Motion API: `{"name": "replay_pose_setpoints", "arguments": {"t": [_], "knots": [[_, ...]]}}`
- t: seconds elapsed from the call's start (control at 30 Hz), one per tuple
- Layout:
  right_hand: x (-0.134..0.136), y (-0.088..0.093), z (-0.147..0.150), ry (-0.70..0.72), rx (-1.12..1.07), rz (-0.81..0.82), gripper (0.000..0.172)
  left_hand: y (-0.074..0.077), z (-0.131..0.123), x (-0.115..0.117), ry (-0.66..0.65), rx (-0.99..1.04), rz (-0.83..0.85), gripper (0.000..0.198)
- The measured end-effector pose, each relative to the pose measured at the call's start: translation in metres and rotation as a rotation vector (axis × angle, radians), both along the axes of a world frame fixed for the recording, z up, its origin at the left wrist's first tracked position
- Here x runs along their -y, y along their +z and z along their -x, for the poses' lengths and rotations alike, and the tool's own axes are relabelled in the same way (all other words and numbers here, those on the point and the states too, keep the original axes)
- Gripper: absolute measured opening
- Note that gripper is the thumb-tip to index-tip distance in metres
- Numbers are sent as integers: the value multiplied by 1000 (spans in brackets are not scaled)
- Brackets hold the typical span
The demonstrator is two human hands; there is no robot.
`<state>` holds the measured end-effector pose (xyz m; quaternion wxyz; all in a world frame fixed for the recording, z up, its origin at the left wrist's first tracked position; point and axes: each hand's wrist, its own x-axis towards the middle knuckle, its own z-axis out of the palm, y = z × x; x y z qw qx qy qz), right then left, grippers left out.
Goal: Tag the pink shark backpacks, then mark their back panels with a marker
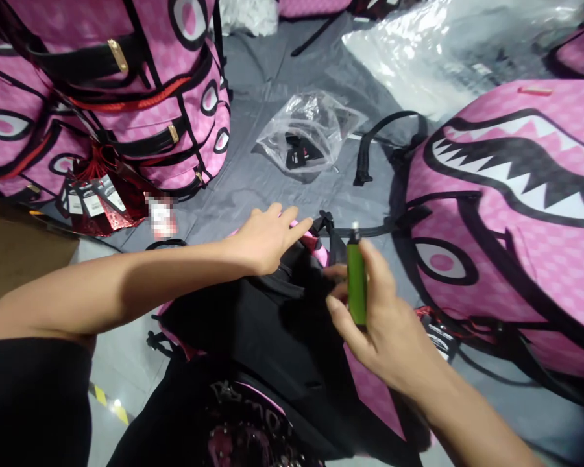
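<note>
A black and pink bag (272, 331) lies in front of me, its black side facing up. My left hand (270, 240) rests on its far edge with fingers spread, beside a strip of pink fabric. Above the bag's right part, my right hand (370, 311) is wrapped round a small green lighter-like object (357, 282) held upright, its metal tip pointing up. Black straps with a buckle (325, 220) lie just beyond the bag's far edge, close to both hands.
Pink bags with eye patterns (194, 97) are stacked at the left, with red tassels and tags (95, 198). A pink shark-mouth bag (520, 155) stands at the right. On the grey cover lie a clear pouch (302, 139) and plastic wrap (418, 52).
</note>
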<state>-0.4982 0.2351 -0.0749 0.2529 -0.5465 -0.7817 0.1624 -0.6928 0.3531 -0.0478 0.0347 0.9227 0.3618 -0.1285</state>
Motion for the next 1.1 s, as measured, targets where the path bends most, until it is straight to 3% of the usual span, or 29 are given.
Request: {"name": "replay_pose_setpoints", "arguments": {"t": [0.17,0.37,0.83,1.1], "knots": [[-13,2,-5,186,-144,286,41,-2,2,0,1,23,-7,83],[-33,4,11,201,-175,505,39,0,3,1,5,2,-7,74],[-25,7,22,181,-47,365,40,0,0,-1,14,-36,4,78],[-24,8,25,158,-35,366,39,-1,-1,-2,18,-45,18,75]]}}
